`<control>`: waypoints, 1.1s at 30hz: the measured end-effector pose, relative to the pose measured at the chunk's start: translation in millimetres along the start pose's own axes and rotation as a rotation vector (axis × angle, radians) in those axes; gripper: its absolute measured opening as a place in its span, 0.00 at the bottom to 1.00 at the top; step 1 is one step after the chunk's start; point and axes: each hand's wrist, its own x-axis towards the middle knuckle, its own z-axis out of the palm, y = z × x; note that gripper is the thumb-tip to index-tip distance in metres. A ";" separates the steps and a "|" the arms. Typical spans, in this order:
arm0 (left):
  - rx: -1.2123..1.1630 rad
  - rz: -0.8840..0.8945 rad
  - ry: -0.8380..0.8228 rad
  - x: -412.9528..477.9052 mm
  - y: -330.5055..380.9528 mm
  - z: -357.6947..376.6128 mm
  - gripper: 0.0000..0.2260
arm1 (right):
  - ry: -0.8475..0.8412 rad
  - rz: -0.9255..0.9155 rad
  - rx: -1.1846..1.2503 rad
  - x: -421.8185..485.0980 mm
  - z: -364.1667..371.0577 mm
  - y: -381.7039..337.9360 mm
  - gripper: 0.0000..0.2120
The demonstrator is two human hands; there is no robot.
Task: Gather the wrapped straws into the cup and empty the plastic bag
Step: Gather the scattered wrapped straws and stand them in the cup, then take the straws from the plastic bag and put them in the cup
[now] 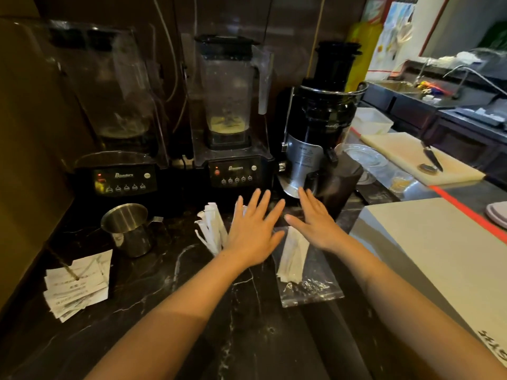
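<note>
The straws stood bunched in the middle of the bench, and more lay in the plastic bag beside them. Both the left hand and right hand were flat and open, holding nothing.

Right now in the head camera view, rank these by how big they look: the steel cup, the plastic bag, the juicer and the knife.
Largest to smallest as they appear:
1. juicer
2. plastic bag, partly hidden under the right hand
3. steel cup, fairly close to the bag in apparent size
4. knife, though it lies farther away, so it may look smaller than it is
</note>
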 end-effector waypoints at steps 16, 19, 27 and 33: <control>-0.059 0.106 -0.415 -38.8 49.3 108.1 0.28 | -0.015 0.504 0.276 -64.4 65.2 81.1 0.36; 0.011 0.163 -0.383 -38.5 50.1 108.0 0.26 | 0.074 0.559 0.284 -67.0 71.8 82.0 0.34; 0.223 0.353 -0.385 -30.7 59.3 104.1 0.15 | 0.065 0.610 0.284 -63.4 76.3 80.6 0.22; 0.220 0.310 -0.355 -27.3 67.2 97.1 0.14 | 0.042 0.599 0.455 -66.4 71.1 73.7 0.16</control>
